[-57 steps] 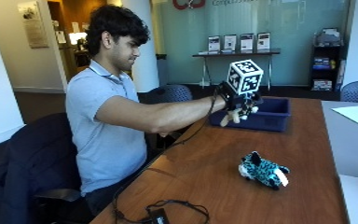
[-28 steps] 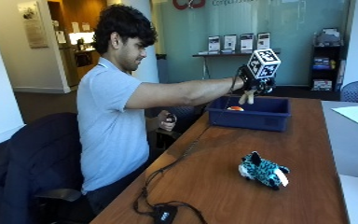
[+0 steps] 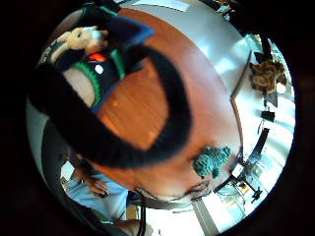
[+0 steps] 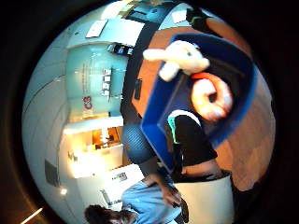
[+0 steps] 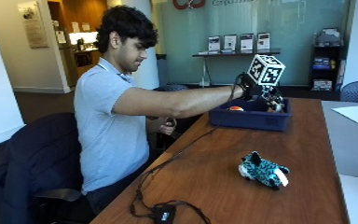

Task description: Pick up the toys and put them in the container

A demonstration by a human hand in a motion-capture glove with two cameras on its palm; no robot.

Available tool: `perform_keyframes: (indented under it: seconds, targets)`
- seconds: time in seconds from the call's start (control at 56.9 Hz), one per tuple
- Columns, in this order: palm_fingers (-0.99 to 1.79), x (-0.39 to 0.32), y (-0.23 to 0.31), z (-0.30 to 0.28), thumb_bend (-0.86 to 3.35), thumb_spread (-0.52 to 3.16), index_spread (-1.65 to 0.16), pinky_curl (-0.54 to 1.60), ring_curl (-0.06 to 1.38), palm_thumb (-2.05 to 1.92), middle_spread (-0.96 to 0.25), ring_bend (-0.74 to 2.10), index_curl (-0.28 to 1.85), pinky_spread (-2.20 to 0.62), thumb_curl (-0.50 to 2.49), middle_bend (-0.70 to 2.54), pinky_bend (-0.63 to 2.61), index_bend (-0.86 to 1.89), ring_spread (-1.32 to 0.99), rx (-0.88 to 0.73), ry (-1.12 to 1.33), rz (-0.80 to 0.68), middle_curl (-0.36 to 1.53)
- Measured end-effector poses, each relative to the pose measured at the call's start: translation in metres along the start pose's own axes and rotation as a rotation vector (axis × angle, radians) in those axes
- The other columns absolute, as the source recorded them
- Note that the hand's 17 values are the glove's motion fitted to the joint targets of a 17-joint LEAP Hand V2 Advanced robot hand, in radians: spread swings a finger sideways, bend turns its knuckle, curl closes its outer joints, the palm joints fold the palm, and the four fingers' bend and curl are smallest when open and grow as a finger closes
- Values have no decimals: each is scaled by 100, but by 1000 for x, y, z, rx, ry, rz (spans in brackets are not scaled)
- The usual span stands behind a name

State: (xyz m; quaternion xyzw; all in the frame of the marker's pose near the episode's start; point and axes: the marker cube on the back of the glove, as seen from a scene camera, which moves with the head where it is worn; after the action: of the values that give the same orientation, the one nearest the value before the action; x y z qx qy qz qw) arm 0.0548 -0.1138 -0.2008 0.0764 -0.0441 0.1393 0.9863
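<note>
The gloved right hand (image 5: 259, 91) hangs over the blue bin (image 5: 248, 117); whether it grips anything, I cannot tell. The teal plush toy (image 5: 263, 169) lies on the table (image 5: 203, 186), probably soft and light, best grasped around its body.

Right hand (image 5: 261, 91): 1.0 s ago it is held above the table short of the blue container (image 5: 248, 118), gripping a plush toy. 0.5 s ago it is raised over the container's near edge. Now it sits lower, over the container interior, upper right of centre in the outside view, arm stretched out further.

Thumb-side palm view now shows a cream plush toy (image 4: 180, 58) over the container, beside an orange ring toy (image 4: 211, 97) inside it.
</note>
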Motion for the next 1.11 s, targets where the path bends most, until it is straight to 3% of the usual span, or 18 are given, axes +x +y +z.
perform_keyframes:
  seconds: [0.176, 0.334, 0.475, 0.633, 0.827, 0.897, 0.985, 1.108]
  targets:
    - [-14, 99, 67, -27, 2, 145, -34, 34, 30, 1, 2, 47, 42, 3, 42, 16, 118, 24, 0, -22, 175, 210, 38]
    - [-22, 171, 118, -27, -1, 142, -35, 32, 24, 2, 2, 21, 42, 8, 39, 11, 113, 23, 2, -109, 210, 381, 32]
    - [-21, 220, 147, -12, -1, 141, -36, 31, 22, 2, 2, 15, 41, 10, 37, 9, 110, 19, 3, -140, 181, 511, 28]
    - [-21, 259, 164, 20, 0, 140, -36, 31, 20, 4, 3, 14, 39, 11, 36, 9, 110, 17, 3, -217, 105, 583, 23]
    - [-22, 284, 160, 65, 5, 146, -35, 33, 17, 17, 5, 13, 37, 8, 37, 7, 116, 18, 4, -223, 2, 548, 19]
    - [-6, 287, 156, 71, 11, 156, -33, 34, 18, 25, 7, 20, 40, -3, 37, 7, 117, 25, 5, -78, 24, 511, 16]
    - [54, 291, 154, 69, 24, 161, -29, 33, 23, 45, 6, 50, 38, -22, 43, 12, 125, 29, 0, 100, 123, 467, 14]
    - [82, 294, 154, 62, 31, 151, -25, 37, 34, 67, 2, 75, 43, -32, 53, 20, 123, 27, -11, 209, 159, 438, 17]
